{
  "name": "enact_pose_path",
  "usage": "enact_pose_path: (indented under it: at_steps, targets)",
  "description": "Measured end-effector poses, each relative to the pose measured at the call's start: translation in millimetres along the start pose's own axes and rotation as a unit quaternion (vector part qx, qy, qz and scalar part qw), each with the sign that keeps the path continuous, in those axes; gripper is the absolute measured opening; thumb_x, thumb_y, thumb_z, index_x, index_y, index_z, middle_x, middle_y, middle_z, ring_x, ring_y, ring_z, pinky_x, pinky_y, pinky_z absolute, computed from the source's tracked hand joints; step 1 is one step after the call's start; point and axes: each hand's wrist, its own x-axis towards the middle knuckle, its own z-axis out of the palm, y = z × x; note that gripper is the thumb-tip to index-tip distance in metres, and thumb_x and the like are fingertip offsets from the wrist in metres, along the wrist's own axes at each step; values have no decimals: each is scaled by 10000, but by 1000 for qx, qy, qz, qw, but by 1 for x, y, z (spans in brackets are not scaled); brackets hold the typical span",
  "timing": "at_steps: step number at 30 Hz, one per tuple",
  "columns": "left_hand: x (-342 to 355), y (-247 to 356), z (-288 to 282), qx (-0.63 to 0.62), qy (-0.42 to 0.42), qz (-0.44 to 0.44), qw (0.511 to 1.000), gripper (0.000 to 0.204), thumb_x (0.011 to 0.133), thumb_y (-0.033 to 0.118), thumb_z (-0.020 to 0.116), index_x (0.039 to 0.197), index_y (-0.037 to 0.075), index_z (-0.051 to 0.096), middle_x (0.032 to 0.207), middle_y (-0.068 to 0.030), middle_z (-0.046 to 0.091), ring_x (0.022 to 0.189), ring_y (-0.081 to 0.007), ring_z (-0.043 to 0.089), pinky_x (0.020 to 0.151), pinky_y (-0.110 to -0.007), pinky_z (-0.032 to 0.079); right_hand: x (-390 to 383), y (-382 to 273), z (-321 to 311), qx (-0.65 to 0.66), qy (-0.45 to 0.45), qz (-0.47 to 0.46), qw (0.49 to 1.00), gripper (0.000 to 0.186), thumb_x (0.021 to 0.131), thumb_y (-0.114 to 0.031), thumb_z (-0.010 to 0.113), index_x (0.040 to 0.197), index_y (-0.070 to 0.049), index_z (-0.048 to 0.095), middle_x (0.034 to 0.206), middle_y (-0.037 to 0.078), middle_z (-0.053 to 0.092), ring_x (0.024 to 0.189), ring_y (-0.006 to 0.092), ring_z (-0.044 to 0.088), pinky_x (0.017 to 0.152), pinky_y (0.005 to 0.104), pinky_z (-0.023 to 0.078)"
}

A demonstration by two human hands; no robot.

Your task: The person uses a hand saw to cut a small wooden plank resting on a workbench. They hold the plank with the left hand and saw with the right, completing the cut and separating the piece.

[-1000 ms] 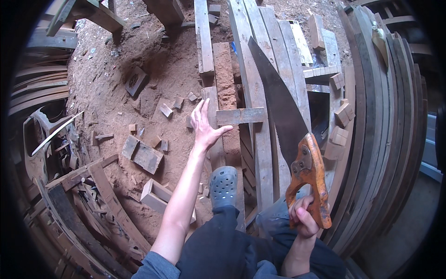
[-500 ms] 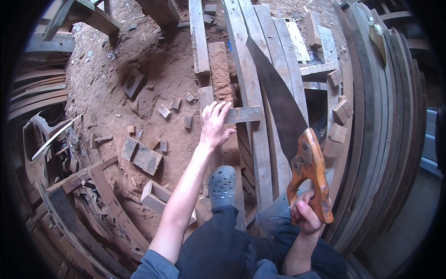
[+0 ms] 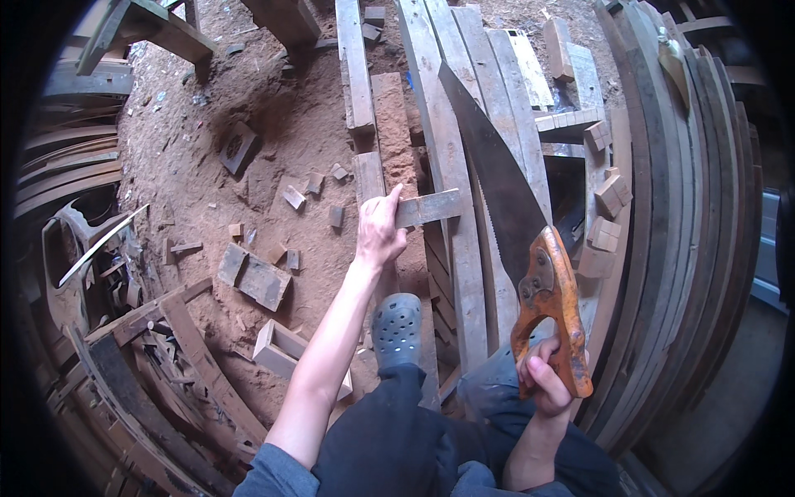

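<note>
Head view: work area seen from above my own forearms, timber on either side of sandy ground (image 3: 186, 190).
Left hand: my left hand (image 3: 381, 232) is closed on the left end of a short wooden piece (image 3: 431, 208), thumb on the near side, index finger pointing away past the far edge.
Short wooden piece: lies crosswise ahead of me, its right end overlapping a long grey plank (image 3: 465, 286); whether it rests there or is slightly raised, I cannot tell.
Change: one second ago this hand was spread beside the piece; the fingers have since gathered onto it, and it now sits askew, right end farther from me. I judge that my grip now governs its angle.
Right hand: my right hand (image 3: 546, 385) is wrapped, fingers curled, through the orange handle (image 3: 571, 331) of a saw (image 3: 513, 203).
Saw: tip pointing away, teeth facing left; the blade appears apart from the piece, just to its right.
Edges: my grey clog (image 3: 397, 325) stands on the near side; stacked lumber (image 3: 671, 207) bounds the right.
Open room: broadest to the left, over ground strewn with offcuts such as a large block (image 3: 263, 280).
</note>
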Motion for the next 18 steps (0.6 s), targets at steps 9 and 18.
enact_pose_path:
  at_steps: [9, 18]
  targets:
    - [-3, 1, -4, 61, -23, -5, 998, 874, 546, 70, 758, 1349, 101, 413, 1176, -95, 522, 1137, -279, 469, 1008, -409, 335, 0, -1, 0, -17, -2, -4, 1000, 189, 705, -90, 675, 662, -7, 511, 518, 35, 504, 403, 83, 438, 385, 210, 317]
    - [0, -5, -20, 79, -77, -57, 992, 700, 540, 348, 839, 1146, 88, 601, 1324, -165, 409, 1301, -350, 275, 1096, -497, 154, -1, -1, 0, -27, -6, 5, 1000, 197, 709, -111, 669, 653, -15, 507, 514, 34, 506, 395, 75, 431, 383, 207, 305]
